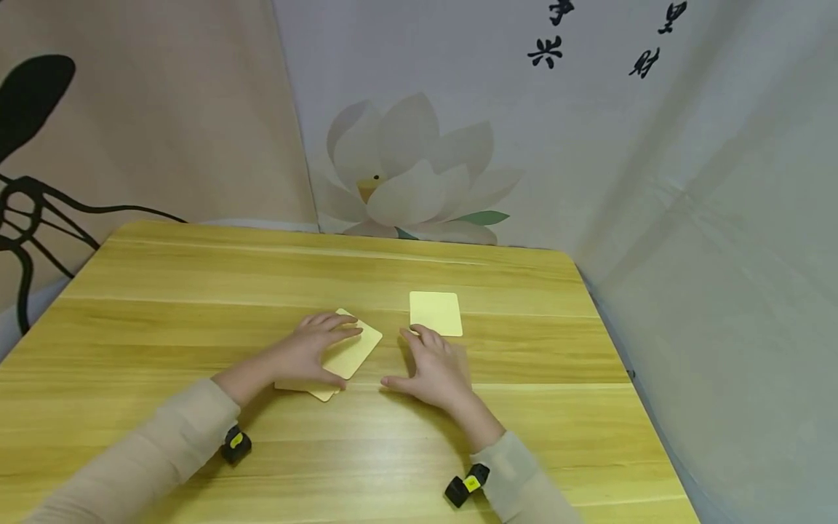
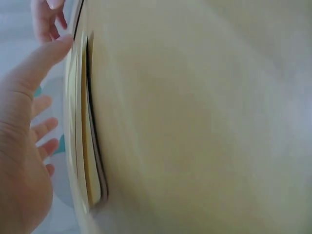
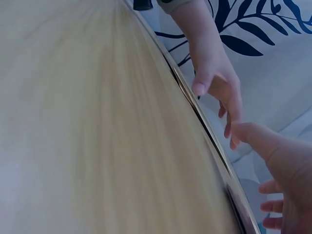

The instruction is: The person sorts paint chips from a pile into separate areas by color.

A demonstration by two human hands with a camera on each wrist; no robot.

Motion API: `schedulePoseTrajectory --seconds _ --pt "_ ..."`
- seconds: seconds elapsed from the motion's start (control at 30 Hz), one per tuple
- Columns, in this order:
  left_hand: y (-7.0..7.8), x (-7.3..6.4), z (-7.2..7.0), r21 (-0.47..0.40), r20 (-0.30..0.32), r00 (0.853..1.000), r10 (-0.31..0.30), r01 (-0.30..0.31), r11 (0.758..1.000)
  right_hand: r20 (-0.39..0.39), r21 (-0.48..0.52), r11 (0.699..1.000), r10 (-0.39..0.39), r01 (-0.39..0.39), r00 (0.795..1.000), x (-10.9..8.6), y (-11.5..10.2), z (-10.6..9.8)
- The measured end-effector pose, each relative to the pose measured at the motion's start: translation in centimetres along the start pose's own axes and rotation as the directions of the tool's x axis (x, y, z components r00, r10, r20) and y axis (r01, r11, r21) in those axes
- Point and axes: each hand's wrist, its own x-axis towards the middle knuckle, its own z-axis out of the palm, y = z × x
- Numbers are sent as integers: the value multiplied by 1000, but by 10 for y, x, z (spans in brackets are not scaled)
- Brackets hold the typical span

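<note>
On the wooden table lies a loose pile of pale yellow cards [image 1: 353, 353], overlapping at different angles. My left hand [image 1: 308, 356] spreads over the pile's left side, thumb and fingers apart. In the left wrist view the stacked cards [image 2: 84, 131] appear edge-on beside the left hand [image 2: 22, 141]; whether it touches them I cannot tell. To the right, a single yellow square card [image 1: 436, 313] lies flat. Just in front of it is my right hand [image 1: 435, 371], fingers loosely spread and holding nothing. A tan card-like patch [image 1: 462, 360] shows beside that hand, mostly hidden.
The wooden table [image 1: 524, 291] extends around both hands, its far edge near a fabric backdrop [image 1: 406, 167] printed with a lotus and dark characters. Black wrist devices [image 1: 236, 444] hang at both sleeves.
</note>
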Motion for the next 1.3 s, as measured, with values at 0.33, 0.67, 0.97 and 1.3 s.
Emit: schedulePoseTrajectory --seconds 0.33,0.67,0.97,1.3 --pt "-29 1 -16 57 23 1000 12 -13 998 4 20 999 47 -47 999 13 -24 14" --pt "-43 7 -24 76 68 998 6 -12 997 23 15 997 79 -80 997 22 -43 25" --pt "-44 12 -25 61 113 994 6 -13 998 29 -35 995 95 -94 995 27 -54 34" --pt "-46 11 -20 48 93 996 -1 -3 999 41 -94 989 115 -111 992 29 -55 36"
